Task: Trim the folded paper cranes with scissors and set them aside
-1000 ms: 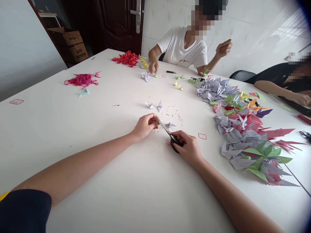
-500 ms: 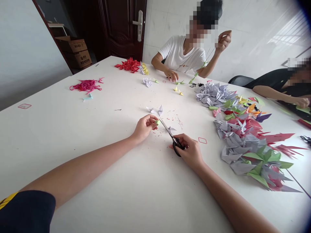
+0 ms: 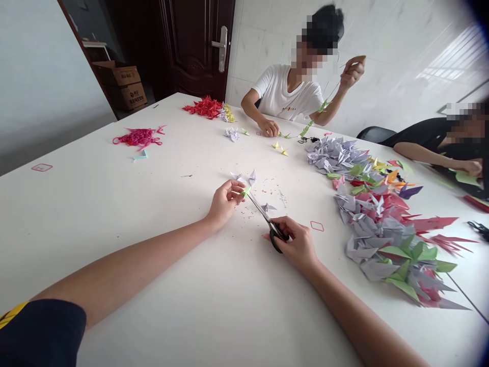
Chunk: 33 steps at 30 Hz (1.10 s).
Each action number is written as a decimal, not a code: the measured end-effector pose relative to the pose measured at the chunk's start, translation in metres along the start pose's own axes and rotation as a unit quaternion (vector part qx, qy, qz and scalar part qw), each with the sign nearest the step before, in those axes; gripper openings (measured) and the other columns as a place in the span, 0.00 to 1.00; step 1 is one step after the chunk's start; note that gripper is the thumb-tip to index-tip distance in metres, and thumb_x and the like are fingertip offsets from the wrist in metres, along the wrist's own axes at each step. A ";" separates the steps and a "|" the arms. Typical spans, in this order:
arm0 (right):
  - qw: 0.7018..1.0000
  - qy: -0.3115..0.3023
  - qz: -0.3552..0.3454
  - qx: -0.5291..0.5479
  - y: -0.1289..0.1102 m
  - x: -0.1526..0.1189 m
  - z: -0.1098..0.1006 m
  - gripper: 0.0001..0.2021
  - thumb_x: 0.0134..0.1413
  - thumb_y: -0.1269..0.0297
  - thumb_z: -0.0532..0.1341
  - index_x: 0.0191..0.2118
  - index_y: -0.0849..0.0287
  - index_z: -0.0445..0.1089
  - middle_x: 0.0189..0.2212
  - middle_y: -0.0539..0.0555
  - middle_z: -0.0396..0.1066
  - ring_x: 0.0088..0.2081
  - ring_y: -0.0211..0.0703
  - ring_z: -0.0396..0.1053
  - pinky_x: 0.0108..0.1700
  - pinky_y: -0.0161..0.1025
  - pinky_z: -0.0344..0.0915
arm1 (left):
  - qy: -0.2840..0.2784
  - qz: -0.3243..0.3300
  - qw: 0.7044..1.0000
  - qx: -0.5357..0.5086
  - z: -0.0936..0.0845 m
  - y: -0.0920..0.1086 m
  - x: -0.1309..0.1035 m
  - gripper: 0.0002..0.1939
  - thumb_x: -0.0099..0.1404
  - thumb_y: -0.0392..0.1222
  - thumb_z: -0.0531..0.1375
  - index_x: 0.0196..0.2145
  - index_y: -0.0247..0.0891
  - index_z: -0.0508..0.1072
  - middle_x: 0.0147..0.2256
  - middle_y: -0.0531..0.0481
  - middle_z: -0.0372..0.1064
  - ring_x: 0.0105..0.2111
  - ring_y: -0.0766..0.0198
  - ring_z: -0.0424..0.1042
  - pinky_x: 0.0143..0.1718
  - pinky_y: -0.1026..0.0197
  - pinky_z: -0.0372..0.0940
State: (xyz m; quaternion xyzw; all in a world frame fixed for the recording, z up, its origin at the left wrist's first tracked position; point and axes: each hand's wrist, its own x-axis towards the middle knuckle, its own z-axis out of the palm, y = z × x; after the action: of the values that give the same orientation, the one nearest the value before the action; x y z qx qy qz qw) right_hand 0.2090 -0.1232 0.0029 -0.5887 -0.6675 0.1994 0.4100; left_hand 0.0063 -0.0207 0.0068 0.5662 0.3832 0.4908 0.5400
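Between the fingertips of my left hand (image 3: 226,204) is a small green paper crane (image 3: 245,192), partly hidden by the fingers. My right hand (image 3: 296,238) is closed around the black handles of a pair of scissors (image 3: 263,211). The blade tips reach up to the green paper and appear to touch it. Just beyond my left hand stand two small white paper cranes, one of them a folded upright crane (image 3: 252,178). Another white crane (image 3: 268,207) lies beside the blades. Tiny red scraps (image 3: 269,186) are scattered around them on the white table (image 3: 183,295).
A long heap of white, red and green paper cranes (image 3: 382,224) covers the right side. Pink string (image 3: 139,136) and a red crane pile (image 3: 206,107) lie at the back left. Across the table, a person in a white shirt (image 3: 284,94) holds a strand of green cranes; another person sits far right.
The green crane has turned in my left fingers and shows a pointed part. The scissors have shifted slightly down and left, their tips now at the paper.
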 end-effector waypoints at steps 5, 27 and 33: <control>1.000 -0.006 -0.006 -0.025 0.004 -0.001 0.001 0.10 0.47 0.64 0.64 0.38 0.56 0.74 0.20 0.45 0.58 0.23 0.36 0.54 0.26 0.34 0.57 | -0.003 0.004 1.000 -0.010 0.000 0.001 0.000 0.10 0.58 0.32 0.59 0.40 0.38 0.71 0.36 0.50 0.69 0.32 0.68 0.71 0.32 0.65 0.63; 0.995 0.011 -0.044 -0.091 0.008 -0.003 0.001 0.11 0.49 0.64 0.59 0.39 0.56 0.76 0.24 0.49 0.71 0.23 0.38 0.62 0.28 0.35 0.63 | 0.012 0.024 0.999 0.040 0.000 0.001 -0.001 0.06 0.59 0.36 0.60 0.36 0.38 0.72 0.38 0.49 0.71 0.32 0.67 0.69 0.30 0.64 0.62; 0.991 0.024 -0.055 -0.118 0.010 -0.005 0.002 0.12 0.49 0.65 0.59 0.39 0.55 0.76 0.27 0.51 0.75 0.24 0.39 0.66 0.27 0.35 0.63 | 0.021 0.033 0.996 0.081 0.000 0.004 -0.001 0.04 0.59 0.36 0.60 0.35 0.38 0.72 0.38 0.50 0.72 0.32 0.67 0.71 0.35 0.62 0.65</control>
State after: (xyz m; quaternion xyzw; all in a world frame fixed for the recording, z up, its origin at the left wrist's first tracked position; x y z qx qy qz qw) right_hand 0.2134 -0.1251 -0.0077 -0.5999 -0.7076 0.0825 0.3640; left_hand 0.0054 -0.0218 0.0102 0.6102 0.4143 0.4878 0.4670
